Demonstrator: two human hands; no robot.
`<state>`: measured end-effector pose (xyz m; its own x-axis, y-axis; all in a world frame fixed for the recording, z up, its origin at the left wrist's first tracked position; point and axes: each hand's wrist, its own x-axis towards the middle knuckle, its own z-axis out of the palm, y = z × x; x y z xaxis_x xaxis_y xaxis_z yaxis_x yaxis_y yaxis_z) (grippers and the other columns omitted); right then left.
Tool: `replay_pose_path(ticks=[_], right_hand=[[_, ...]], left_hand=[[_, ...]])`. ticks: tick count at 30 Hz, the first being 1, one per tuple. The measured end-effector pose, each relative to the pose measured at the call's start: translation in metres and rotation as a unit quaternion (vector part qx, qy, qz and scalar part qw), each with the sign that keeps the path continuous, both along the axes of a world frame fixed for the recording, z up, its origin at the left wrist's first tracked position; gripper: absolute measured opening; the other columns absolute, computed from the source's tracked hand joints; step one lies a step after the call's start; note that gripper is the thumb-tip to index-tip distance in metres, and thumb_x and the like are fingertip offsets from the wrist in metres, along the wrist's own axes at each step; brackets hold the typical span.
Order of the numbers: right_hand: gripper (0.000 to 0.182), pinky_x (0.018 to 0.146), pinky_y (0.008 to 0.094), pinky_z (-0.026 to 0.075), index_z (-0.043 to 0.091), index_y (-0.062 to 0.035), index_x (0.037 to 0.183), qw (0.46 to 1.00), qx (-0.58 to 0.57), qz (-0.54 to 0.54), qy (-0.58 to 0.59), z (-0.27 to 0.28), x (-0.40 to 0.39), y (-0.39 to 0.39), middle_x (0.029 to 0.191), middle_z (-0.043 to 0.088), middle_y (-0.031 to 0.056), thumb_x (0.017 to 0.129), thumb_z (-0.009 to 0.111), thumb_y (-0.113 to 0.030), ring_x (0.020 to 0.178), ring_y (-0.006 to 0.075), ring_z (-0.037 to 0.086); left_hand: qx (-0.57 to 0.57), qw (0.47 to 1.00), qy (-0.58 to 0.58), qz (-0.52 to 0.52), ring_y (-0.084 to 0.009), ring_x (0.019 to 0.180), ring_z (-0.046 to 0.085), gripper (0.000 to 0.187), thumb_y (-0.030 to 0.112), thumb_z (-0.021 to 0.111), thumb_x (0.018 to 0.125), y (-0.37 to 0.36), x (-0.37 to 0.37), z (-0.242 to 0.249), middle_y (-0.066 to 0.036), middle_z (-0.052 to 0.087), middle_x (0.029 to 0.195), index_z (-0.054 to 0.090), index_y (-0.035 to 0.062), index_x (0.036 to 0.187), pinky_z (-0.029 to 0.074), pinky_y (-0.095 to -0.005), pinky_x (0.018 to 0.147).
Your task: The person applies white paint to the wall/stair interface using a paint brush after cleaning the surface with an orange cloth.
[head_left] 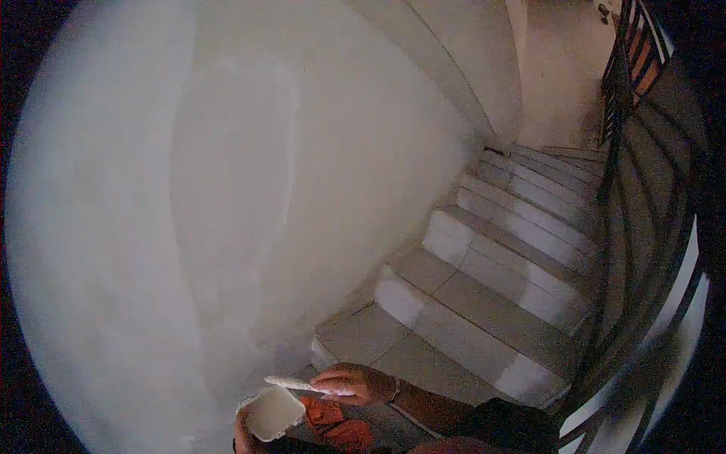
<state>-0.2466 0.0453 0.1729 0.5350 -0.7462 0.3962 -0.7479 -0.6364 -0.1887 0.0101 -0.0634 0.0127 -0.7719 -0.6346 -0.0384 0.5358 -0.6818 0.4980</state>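
A white square tub [274, 414] with pale contents is at the bottom of the view. My left hand [243, 433] is wrapped round its left side, partly cut off by the lower edge. Just right of and above the tub, my right hand [355, 384] is closed on a white-coated tool [289, 383], whose flat end reaches left over the tub's rim. What kind of tool it is cannot be made out clearly. An orange cloth-like item [342, 428] lies below my right hand.
A pale curved wall [227, 166] with a whiter patch outline fills the left. Tiled stairs [469, 295] curve up to the right. A dark metal railing [611, 227] borders them on the right.
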Motion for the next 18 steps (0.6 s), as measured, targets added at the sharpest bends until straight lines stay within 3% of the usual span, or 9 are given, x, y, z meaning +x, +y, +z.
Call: replay_pose_path(ticks=[3,6,8,10,11,16,18], right_hand=[[0.044,0.089,0.0381,0.045,0.049,-0.0049,0.124,0.991,0.1,-0.074,-0.043,0.013,0.015,0.026,0.123,0.051,0.012,0.083,0.062,-0.014,0.106,0.0291,0.053],[0.044,0.09,0.0377,0.045,0.049,-0.0044,0.124,0.999,-0.012,-0.036,-0.008,0.004,0.006,0.024,0.124,0.05,0.0122,0.083,0.062,-0.015,0.108,0.0302,0.053],[0.045,0.09,0.0378,0.045,0.049,-0.0043,0.124,0.999,-0.026,-0.039,-0.012,0.004,0.004,0.023,0.124,0.05,0.0124,0.083,0.062,-0.016,0.108,0.0304,0.052],[0.046,0.09,0.038,0.045,0.048,-0.0042,0.125,0.998,-0.038,-0.04,-0.027,-0.007,-0.004,0.025,0.124,0.051,0.0125,0.083,0.062,-0.017,0.109,0.0305,0.052],[0.046,0.088,0.0383,0.046,0.048,-0.0043,0.125,0.999,-0.021,-0.033,-0.035,-0.013,-0.011,0.023,0.124,0.051,0.0125,0.083,0.062,-0.017,0.108,0.0304,0.053],[0.05,0.083,0.0385,0.048,0.047,-0.0045,0.124,0.993,0.014,-0.023,-0.117,-0.03,-0.018,0.011,0.119,0.055,0.0117,0.079,0.067,-0.015,0.103,0.0294,0.057],[0.054,0.079,0.0376,0.05,0.048,-0.0046,0.124,0.991,-0.045,-0.008,-0.125,-0.037,-0.019,0.003,0.117,0.057,0.0111,0.075,0.071,-0.012,0.099,0.0286,0.059]], left_hand=[[0.006,1.0,-0.008,-0.023,-0.0331,0.1,0.057,0.06,0.048,0.041,0.09,-0.004,0.0,-0.003,-0.018,0.054,0.119,0.044,0.0012,0.127,0.051,-0.0425,0.078],[0.01,0.999,-0.02,-0.045,-0.0342,0.098,0.058,0.06,0.047,0.042,0.09,-0.006,0.0,-0.004,-0.019,0.054,0.119,0.044,0.0004,0.127,0.051,-0.0433,0.077],[0.014,0.998,-0.028,-0.056,-0.0346,0.098,0.058,0.06,0.047,0.042,0.09,-0.003,0.002,0.013,-0.019,0.054,0.118,0.044,0.0002,0.127,0.052,-0.0435,0.077],[-0.011,0.995,-0.061,-0.076,-0.0287,0.084,0.063,0.054,0.045,0.047,0.088,0.002,0.001,0.048,-0.016,0.057,0.109,0.045,0.0047,0.123,0.055,-0.0364,0.06],[-0.007,0.995,-0.071,-0.073,-0.0287,0.084,0.063,0.054,0.045,0.047,0.088,0.003,-0.002,0.058,-0.016,0.057,0.109,0.045,0.0047,0.123,0.055,-0.0364,0.06],[-0.028,0.997,-0.064,-0.033,-0.0289,0.103,0.055,0.059,0.048,0.035,0.089,0.007,-0.016,0.074,-0.015,0.053,0.12,0.043,0.0026,0.126,0.049,-0.0393,0.08],[0.023,0.994,-0.103,0.014,-0.0287,0.102,0.056,0.058,0.047,0.035,0.089,0.005,-0.022,0.069,-0.015,0.053,0.119,0.044,0.0021,0.125,0.049,-0.039,0.081]])
